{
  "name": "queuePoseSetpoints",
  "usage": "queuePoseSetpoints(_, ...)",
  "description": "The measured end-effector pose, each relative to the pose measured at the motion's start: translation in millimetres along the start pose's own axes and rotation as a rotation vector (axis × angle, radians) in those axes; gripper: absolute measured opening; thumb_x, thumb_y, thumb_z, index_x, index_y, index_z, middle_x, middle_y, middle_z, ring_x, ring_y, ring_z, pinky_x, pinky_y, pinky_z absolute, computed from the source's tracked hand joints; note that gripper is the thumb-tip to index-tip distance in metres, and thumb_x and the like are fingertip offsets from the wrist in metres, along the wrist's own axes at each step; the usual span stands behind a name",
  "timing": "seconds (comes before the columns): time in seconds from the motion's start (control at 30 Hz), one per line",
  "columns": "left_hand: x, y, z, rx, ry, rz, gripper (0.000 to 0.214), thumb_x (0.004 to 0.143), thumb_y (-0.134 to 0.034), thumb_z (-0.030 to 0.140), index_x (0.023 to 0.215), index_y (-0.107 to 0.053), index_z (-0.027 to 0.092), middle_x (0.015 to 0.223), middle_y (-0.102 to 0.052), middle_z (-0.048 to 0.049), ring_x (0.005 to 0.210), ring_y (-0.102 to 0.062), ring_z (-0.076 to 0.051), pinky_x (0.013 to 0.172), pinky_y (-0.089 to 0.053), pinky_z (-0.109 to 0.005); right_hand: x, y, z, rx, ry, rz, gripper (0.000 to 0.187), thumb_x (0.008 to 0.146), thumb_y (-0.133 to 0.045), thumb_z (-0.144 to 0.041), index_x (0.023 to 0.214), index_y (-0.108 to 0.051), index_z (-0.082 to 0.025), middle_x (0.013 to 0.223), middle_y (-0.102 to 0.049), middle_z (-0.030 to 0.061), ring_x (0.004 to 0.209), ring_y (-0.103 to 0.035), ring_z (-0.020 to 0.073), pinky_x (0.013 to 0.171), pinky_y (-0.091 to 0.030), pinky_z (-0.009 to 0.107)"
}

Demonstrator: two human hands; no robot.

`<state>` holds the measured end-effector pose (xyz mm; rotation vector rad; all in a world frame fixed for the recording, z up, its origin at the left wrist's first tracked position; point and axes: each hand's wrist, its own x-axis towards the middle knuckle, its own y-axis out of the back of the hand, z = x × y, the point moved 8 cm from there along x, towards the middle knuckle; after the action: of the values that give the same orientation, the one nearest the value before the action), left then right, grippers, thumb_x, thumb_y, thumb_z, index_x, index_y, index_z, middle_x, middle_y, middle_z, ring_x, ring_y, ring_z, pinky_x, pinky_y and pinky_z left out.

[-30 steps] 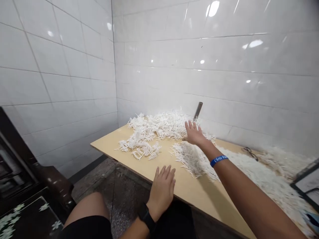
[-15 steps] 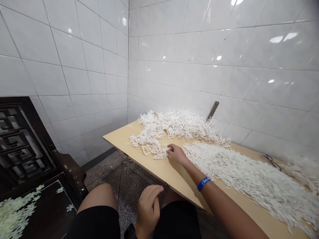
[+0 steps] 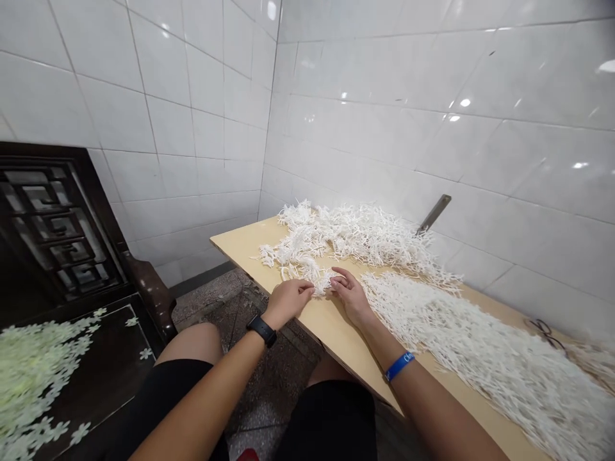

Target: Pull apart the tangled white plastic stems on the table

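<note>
Thin, white, branched strands (image 3: 365, 237) are heaped along the back of the wooden board (image 3: 240, 244), with a smaller clump (image 3: 319, 276) spreading towards its front edge. At the near left side of that clump, my left hand (image 3: 289, 301) has thumb and fingertips pressed together. Facing it from the right, my right hand (image 3: 350, 296) curls its fingers at the strands, the index finger raised a little. Whatever lies between the fingertips of either hand is too small to make out.
A wide bed of white strands (image 3: 485, 339) covers the board's right side. Behind the heap, a grey metal strip (image 3: 434, 214) leans up by the tiled wall. Dark-rimmed glasses (image 3: 548, 333) lie farther right. At left, a dark wooden chair (image 3: 148, 282) holds pale green flower pieces (image 3: 38, 371).
My left hand has come up from between my knees to the board, beside the clump. The right hand stays at the strands, its fingers shifted slightly. The view has turned left.
</note>
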<state>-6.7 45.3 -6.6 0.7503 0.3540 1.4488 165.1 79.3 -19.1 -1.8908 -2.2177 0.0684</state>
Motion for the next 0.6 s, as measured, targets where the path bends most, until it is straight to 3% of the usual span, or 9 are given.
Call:
queuePoseSetpoints(0.1, 10.7, -7.6, -9.9, -0.133, 0.093, -0.056, 0.033, 0.079, -0.058, 0.04, 0.102, -0.073, 0.022, 0.107, -0.073, -0.0087, 0.098, -0.064, -0.028, 0.081, -0.046, -0.033, -2.4, -0.4, -3.1, 0.077, -0.035, 0.038, 0.056, 0.063, -0.082, -0.033, 0.113, -0.058, -0.025, 0.085, -0.064, -0.0018, 0.07, -0.061, 0.0116, 0.066, -0.051, 0.025)
queuePoseSetpoints(0.2, 20.4, -12.6, -11.7, -0.195, 0.123, -0.07, 0.026, 0.075, -0.062, 0.036, 0.091, -0.074, 0.02, 0.1, -0.074, -0.0078, 0.095, -0.064, -0.027, 0.082, -0.045, -0.033, -5.7, -4.4, -6.5, 0.151, -0.051, 0.048, 0.056, 0.064, -0.082, -0.033, 0.113, -0.055, -0.026, 0.087, -0.067, -0.0013, 0.075, -0.064, 0.0135, 0.071, -0.053, 0.027)
queuePoseSetpoints(0.37, 29.0, -18.0, -1.8, -0.349, 0.074, -0.071, 0.03, 0.078, -0.058, 0.042, 0.083, -0.07, 0.015, 0.084, -0.072, -0.0054, 0.08, -0.063, -0.019, 0.072, -0.047, -0.028, -6.6, -3.5, -2.6, 0.246, -0.075, 0.068, 0.042, 0.065, -0.081, -0.043, 0.091, -0.053, -0.025, 0.088, -0.067, 0.0001, 0.08, -0.065, 0.0157, 0.076, -0.054, 0.031)
queuePoseSetpoints(0.47, 30.3, -16.6, 3.3, -0.491, 0.013, -0.054, 0.03, 0.076, -0.061, 0.042, 0.079, -0.068, 0.013, 0.08, -0.069, -0.0057, 0.077, -0.061, -0.018, 0.073, -0.046, -0.028, -5.7, -11.8, 4.2, 0.158, -0.125, -0.029, 0.042, 0.067, -0.077, -0.053, 0.087, -0.055, -0.022, 0.084, -0.067, 0.0024, 0.075, -0.064, 0.0163, 0.068, -0.053, 0.03)
queuePoseSetpoints(0.6, 27.4, -21.3, 4.8, -0.54, -0.012, -0.177, 0.027, 0.07, -0.067, 0.04, 0.077, -0.067, 0.013, 0.078, -0.068, -0.0051, 0.078, -0.06, -0.018, 0.074, -0.046, -0.028, -6.6, -27.1, 6.0, -0.154, -0.078, -0.178, 0.041, 0.069, -0.075, -0.054, 0.078, -0.057, -0.019, 0.067, -0.06, -0.0008, 0.059, -0.055, 0.0118, 0.057, -0.045, 0.025)
